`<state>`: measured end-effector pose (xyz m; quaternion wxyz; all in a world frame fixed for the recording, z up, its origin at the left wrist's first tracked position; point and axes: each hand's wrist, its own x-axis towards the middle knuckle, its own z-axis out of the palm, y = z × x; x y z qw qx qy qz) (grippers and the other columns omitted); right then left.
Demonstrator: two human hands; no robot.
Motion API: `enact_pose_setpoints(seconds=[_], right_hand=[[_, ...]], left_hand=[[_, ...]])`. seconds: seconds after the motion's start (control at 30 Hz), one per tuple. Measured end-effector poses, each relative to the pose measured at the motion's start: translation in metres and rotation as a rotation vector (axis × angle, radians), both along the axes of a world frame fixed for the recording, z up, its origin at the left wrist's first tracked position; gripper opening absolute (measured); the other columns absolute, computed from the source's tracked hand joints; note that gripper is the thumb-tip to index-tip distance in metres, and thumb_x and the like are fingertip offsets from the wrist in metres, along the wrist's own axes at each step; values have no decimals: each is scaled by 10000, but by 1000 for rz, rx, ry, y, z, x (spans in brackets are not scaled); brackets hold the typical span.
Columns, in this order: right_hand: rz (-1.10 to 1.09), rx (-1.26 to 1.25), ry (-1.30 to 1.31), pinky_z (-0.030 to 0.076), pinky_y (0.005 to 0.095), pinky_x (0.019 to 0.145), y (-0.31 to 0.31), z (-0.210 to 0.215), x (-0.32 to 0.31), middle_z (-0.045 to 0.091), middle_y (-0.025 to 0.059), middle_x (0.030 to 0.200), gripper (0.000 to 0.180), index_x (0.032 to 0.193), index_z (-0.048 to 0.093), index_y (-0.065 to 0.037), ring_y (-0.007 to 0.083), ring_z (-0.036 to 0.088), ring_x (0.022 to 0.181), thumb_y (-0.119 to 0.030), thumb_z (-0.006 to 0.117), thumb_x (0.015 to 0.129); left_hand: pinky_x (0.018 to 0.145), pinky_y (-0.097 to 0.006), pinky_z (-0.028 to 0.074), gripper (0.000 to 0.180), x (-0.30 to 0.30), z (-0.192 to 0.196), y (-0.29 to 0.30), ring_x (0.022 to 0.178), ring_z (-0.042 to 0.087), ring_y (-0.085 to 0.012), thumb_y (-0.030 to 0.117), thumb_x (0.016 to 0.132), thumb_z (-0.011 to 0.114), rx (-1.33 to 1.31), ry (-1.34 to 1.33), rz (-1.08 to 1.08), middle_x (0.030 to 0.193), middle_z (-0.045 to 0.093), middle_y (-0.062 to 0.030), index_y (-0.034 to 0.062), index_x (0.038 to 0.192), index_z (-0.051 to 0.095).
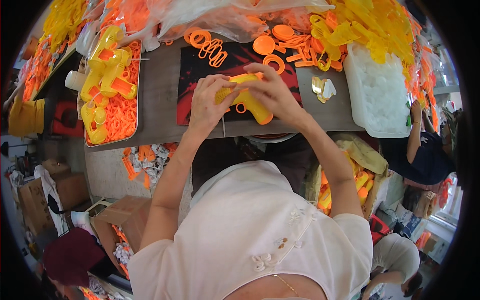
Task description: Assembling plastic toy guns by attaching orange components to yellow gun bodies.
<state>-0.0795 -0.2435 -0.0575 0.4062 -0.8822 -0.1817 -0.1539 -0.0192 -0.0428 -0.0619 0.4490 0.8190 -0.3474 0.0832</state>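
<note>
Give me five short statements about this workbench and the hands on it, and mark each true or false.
1. Both hands hold the yellow toy gun. True: the left hand and right hand each have a grip on it.
2. The toy gun lies flat in the metal tray. False: it is held up over the dark mat.
3. Finished yellow toy guns are piled in the metal tray. True.
4. The white bin holds orange rings. False: it holds white pieces.
5. Orange rings lie on the dark mat. True.
</note>
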Motion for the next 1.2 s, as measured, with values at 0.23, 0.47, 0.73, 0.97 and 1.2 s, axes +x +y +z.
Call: enact_pose_setpoints(seconds=[0.23,0.47,0.73,0.97,1.2], right_hand=[[-104,509,625,420,281,948,-15,8,18,615,71,1145,375,1201,585,4,136,548,1092,-251,610,927],[-43,463,660,463,275,827,-19,-4,31,634,74,984,392,1131,606,16,124,574,947,-255,692,862],[-116,258,342,448,299,933,1,-9,0,595,103,1163,421,1222,550,-11,174,566,1052,-202,684,872],[-208,361,41,390,371,1029,39,6,-101,517,135,1292,648,1338,490,-78,307,431,1239,-143,763,755],[-527,796,553,478,299,925,-24,-1,-239,572,67,1204,612,1301,514,-61,159,560,1095,-133,781,755]], left_hand=[[843,-359,443,206,3,0,2,956,558,-240,143,764,749,17,-31,-11,1022,623,-46,77,945,675],[846,-362,441,202,2,3,4,952,556,-246,135,763,745,28,-35,-13,1028,621,-45,86,949,684],[898,-361,438,318,6,1,7,1039,532,-281,131,771,738,30,-16,-146,1099,575,-105,75,1061,618],[841,-274,508,713,-32,43,9,998,622,-173,109,745,733,108,897,-598,1150,612,-112,-1,1370,408],[968,-355,430,821,-111,24,-59,1107,538,-317,182,718,790,424,562,-800,1240,542,-163,47,1417,381]])
